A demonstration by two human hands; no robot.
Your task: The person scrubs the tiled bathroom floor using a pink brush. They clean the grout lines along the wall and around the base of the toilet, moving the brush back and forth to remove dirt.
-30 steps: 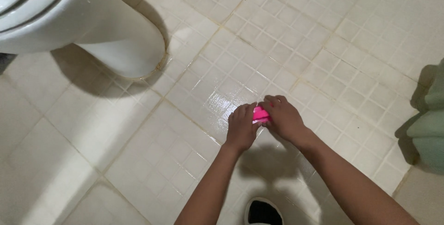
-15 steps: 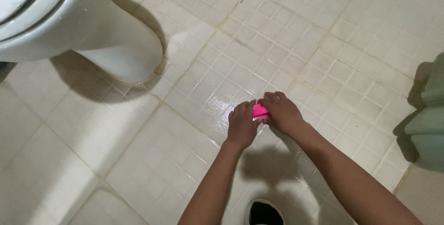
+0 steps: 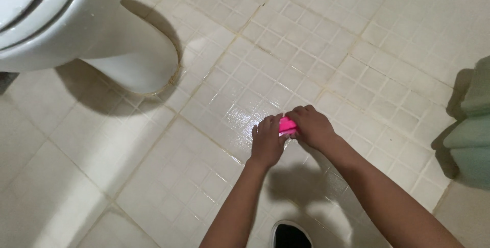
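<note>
Both my hands press a small bright pink scrubber [image 3: 287,125] down on the white tiled floor [image 3: 316,39]. My left hand [image 3: 267,142] grips its left side with fingers curled over it. My right hand [image 3: 310,126] covers its right side from above. Only a small strip of pink shows between the hands. The tiles just beyond the hands look wet and shiny.
A white toilet [image 3: 76,23] with its base stands at the upper left. A green cloth-like thing [image 3: 472,130] lies at the right edge. The toe of a black and white shoe [image 3: 291,235] shows at the bottom, beneath my arms.
Both hands stay on the pink scrubber with only a slight shift on the tiles. The view has drifted a little.
</note>
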